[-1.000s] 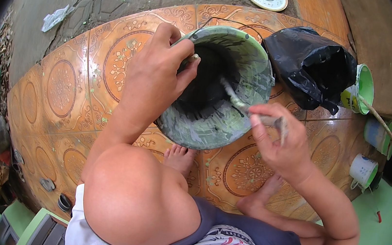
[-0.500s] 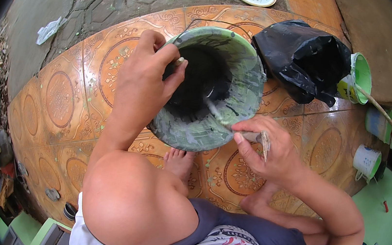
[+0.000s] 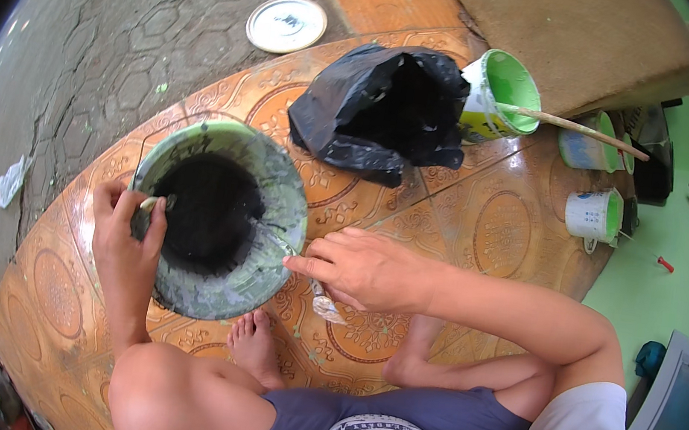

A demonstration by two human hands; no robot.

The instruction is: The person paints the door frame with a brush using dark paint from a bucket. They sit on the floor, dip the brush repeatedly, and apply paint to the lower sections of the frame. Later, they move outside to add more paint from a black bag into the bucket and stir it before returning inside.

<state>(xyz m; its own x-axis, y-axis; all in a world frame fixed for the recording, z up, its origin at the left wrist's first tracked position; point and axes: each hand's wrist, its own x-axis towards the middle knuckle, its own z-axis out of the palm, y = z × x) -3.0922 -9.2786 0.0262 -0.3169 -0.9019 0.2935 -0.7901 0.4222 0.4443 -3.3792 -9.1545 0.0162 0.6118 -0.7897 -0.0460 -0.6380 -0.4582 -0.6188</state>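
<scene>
A green-grey, paint-smeared bucket (image 3: pixel 268 279) with a wire handle stands on the tiled floor before me. Dark, powdery-looking material (image 3: pixel 211 216) lies inside it. At the bucket's left rim my left hand (image 3: pixel 126 227) is closed, a small pale thing (image 3: pixel 148 204) between thumb and fingers; its kind is unclear. My right hand (image 3: pixel 368 269), at the right rim, grips a crusted hand tool (image 3: pixel 325 303). Its slim, light front part slants over the rim into the bucket; the tip is hard to make out against the dark material.
Beyond the bucket sits an open black plastic bag (image 3: pixel 365 114). Next to it a green-lined pail (image 3: pixel 491 104) holds a wooden stick (image 3: pixel 579 126). Smaller paint tubs (image 3: pixel 590 215) stand farther right by the green wall. A white round lid (image 3: pixel 287 25) lies on the paving.
The view has swung right, so bucket, bag and pail appear farther left. My right hand has turned more palm-down over the tool. Both hands stay at the bucket.
</scene>
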